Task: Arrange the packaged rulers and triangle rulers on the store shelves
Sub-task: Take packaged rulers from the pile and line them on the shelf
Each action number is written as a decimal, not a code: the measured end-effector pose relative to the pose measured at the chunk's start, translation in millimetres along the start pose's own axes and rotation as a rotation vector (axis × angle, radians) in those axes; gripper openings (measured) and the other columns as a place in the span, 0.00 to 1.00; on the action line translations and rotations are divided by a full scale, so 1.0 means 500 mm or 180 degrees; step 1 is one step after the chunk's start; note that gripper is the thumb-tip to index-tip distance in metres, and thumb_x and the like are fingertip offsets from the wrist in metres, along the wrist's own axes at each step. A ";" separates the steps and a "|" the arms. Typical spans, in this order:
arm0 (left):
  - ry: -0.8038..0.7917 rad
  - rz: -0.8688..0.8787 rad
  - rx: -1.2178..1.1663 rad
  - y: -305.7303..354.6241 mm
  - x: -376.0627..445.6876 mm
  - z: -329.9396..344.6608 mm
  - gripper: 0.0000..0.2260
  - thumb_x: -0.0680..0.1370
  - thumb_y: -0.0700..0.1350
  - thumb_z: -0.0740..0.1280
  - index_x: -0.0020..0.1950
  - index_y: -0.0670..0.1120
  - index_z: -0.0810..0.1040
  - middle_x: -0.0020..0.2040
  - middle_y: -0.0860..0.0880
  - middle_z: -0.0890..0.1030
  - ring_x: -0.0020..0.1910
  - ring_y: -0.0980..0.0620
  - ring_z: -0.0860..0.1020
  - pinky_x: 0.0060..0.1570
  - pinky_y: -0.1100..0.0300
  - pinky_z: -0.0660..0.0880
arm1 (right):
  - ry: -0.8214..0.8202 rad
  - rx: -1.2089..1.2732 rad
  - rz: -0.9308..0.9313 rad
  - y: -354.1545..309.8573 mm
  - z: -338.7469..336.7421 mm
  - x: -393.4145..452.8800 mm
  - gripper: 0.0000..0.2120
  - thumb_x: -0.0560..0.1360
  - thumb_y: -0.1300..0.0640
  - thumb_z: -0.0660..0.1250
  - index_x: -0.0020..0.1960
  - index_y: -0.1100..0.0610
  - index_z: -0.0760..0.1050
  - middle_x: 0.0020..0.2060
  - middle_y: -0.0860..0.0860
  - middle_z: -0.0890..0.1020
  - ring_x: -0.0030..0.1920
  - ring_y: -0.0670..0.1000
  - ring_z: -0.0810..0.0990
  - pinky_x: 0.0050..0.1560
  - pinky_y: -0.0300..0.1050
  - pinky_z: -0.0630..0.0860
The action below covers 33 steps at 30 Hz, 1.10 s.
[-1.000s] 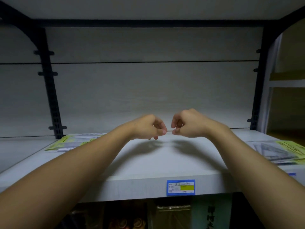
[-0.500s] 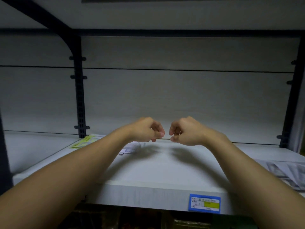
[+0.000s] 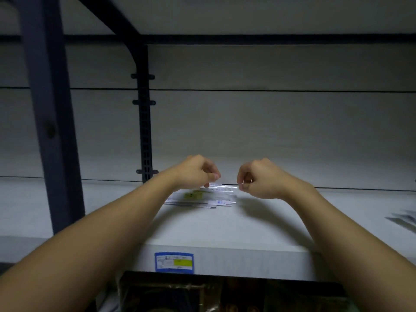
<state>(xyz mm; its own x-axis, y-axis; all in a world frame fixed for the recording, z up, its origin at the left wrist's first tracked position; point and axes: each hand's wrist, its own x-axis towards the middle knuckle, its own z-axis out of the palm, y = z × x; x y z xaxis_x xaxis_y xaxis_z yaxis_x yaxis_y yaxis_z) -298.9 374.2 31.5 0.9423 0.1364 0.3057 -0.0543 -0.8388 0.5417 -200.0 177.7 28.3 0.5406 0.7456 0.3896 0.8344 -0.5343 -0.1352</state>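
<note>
Packaged rulers (image 3: 202,198) are lying in a small flat pile on the white shelf (image 3: 225,230), in the middle of it and toward the back wall. In the head view they are showing as clear, shiny plastic sleeves with white strips inside and a yellow-green label on the upper one. The print on them is blurred, so I cannot read it. One thin clear package (image 3: 225,186) is staying a little above the pile, and its long side is running from left to right.

The left hand (image 3: 198,172) is pinching the left end of this package with curled fingers. The right hand (image 3: 258,179) is pinching the right end in the same way, thumb against fingertips. Both hands are near each other, with the short package stretching between them, and both forearms are reaching forward over the shelf edge.

At the far right edge of the shelf, more clear packages (image 3: 405,218) are lying flat, but they are dark and partly cut off, so I cannot tell their shape. A blue price tag (image 3: 173,262) with a yellow-green field is sticking on the front edge of the shelf. A dark metal upright (image 3: 145,113) with holes is standing against the back wall to the left of the hands.
</note>
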 end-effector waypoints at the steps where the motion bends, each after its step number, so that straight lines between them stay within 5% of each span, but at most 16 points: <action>1: 0.0015 0.0045 -0.0038 -0.015 -0.002 -0.006 0.06 0.80 0.44 0.68 0.53 0.45 0.83 0.46 0.47 0.84 0.39 0.53 0.80 0.31 0.69 0.73 | 0.0012 -0.0026 0.0001 -0.019 0.013 0.006 0.04 0.72 0.56 0.68 0.45 0.49 0.81 0.38 0.44 0.81 0.40 0.46 0.78 0.38 0.37 0.71; 6: 0.0086 0.0239 0.0273 -0.069 -0.002 -0.012 0.06 0.80 0.46 0.68 0.53 0.48 0.84 0.40 0.56 0.81 0.35 0.63 0.75 0.31 0.76 0.67 | 0.0010 -0.0114 0.0128 -0.073 0.055 0.031 0.09 0.69 0.60 0.65 0.45 0.50 0.81 0.38 0.45 0.82 0.41 0.49 0.79 0.45 0.43 0.78; 11: 0.0180 0.0226 0.0679 -0.101 0.012 -0.031 0.08 0.79 0.41 0.65 0.49 0.49 0.84 0.47 0.52 0.84 0.46 0.55 0.79 0.46 0.64 0.72 | 0.0144 -0.0237 0.0259 -0.074 0.069 0.057 0.11 0.68 0.60 0.64 0.45 0.49 0.80 0.36 0.44 0.81 0.41 0.51 0.79 0.45 0.46 0.79; 16: 0.0011 0.0175 0.0869 -0.148 0.018 -0.016 0.06 0.76 0.42 0.67 0.45 0.50 0.83 0.43 0.53 0.83 0.46 0.53 0.81 0.50 0.57 0.78 | 0.0152 -0.0217 0.0293 -0.064 0.086 0.083 0.15 0.67 0.63 0.62 0.49 0.51 0.80 0.36 0.45 0.79 0.43 0.53 0.79 0.46 0.47 0.79; 25: -0.0266 0.0129 0.0863 -0.163 0.002 -0.004 0.10 0.74 0.46 0.74 0.53 0.51 0.79 0.48 0.53 0.78 0.47 0.53 0.77 0.43 0.62 0.71 | 0.0466 0.0222 0.0483 0.004 0.119 0.060 0.15 0.68 0.67 0.62 0.49 0.54 0.80 0.40 0.50 0.81 0.42 0.52 0.79 0.45 0.46 0.78; 33: 0.1087 0.0154 0.0674 -0.172 0.005 -0.017 0.06 0.78 0.36 0.62 0.52 0.45 0.75 0.49 0.48 0.76 0.50 0.45 0.74 0.46 0.56 0.68 | 0.0561 0.0268 0.0510 0.001 0.131 0.065 0.12 0.73 0.65 0.64 0.50 0.54 0.81 0.43 0.50 0.81 0.44 0.51 0.78 0.47 0.43 0.75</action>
<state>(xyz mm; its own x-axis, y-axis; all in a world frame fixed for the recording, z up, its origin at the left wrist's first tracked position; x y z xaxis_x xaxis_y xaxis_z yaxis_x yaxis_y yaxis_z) -294.5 451.5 -7.7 0.7745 0.2316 0.5887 0.0070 -0.9337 0.3581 -175.0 227.4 -18.8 0.6457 0.5693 0.5089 0.7496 -0.5995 -0.2805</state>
